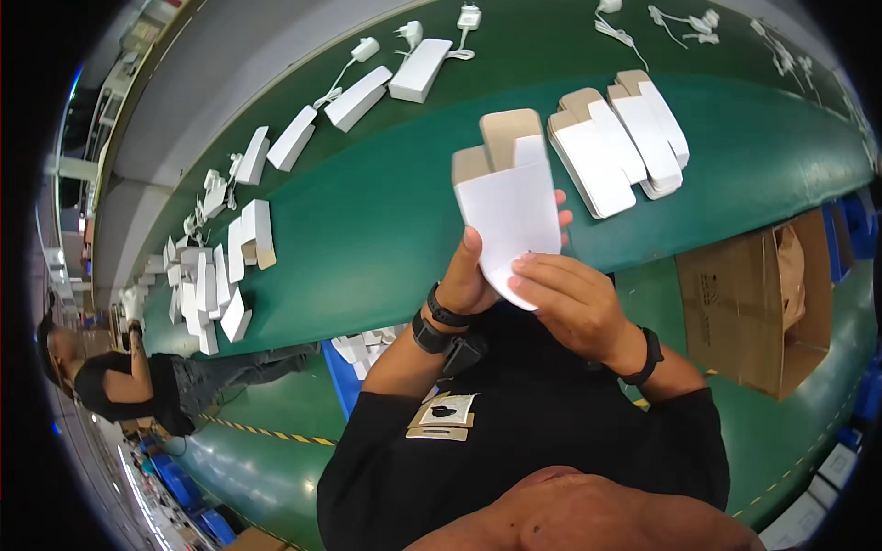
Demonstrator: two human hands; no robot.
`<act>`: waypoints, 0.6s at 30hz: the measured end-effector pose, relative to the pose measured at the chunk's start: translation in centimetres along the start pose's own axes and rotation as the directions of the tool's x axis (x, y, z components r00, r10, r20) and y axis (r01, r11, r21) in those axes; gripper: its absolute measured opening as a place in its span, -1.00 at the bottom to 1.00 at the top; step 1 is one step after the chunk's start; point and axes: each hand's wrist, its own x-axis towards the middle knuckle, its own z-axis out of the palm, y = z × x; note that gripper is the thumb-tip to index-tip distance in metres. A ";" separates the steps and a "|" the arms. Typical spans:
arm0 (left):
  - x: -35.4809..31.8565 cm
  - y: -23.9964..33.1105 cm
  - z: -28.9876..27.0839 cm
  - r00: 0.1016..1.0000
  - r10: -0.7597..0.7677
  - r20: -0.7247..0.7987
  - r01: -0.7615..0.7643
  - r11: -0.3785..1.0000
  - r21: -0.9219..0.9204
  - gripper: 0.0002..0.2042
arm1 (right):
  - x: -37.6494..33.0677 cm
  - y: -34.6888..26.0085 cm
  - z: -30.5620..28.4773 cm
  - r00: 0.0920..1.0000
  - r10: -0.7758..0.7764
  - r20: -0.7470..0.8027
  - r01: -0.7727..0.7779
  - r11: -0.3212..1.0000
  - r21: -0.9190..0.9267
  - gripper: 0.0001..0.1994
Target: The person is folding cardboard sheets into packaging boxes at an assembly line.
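A flattened white carton [510, 207] with brown inner flaps is held up in front of me, above the near edge of the green table. My left hand [467, 274] grips it from behind, thumb along its left edge and fingertips showing past its right edge. My right hand [574, 298] pinches the curved flap at the carton's lower end between fingers and thumb; the thumb is mostly hidden. Just right of the carton lie two stacks of similar flat cartons, a nearer stack [597, 161] and a farther stack [657, 133].
Formed white boxes [420, 72] stand along the green table [367, 202], with more boxes [207, 285] crowded at its left end. White chargers with cables [366, 50] lie along the far side. A brown cardboard box [735, 308] stands at right. Another person [129, 381] is at far left.
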 end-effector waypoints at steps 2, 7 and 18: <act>0.1 0.3 -0.2 0.997 -0.066 -0.032 0.067 0.997 0.032 0.17 | 0.5 -0.3 -0.6 0.999 0.015 0.030 -0.017 0.998 0.062 -0.68; 0.1 -0.6 -1.8 0.990 -0.108 0.093 0.083 0.968 0.238 0.16 | 1.6 3.3 -4.9 0.893 0.449 -0.024 -0.406 0.828 0.388 -0.70; 1.4 -0.6 -0.4 0.997 -0.073 0.021 0.058 0.905 0.422 -0.08 | 3.3 5.6 -8.6 0.756 0.587 0.290 -0.653 0.702 0.283 -0.58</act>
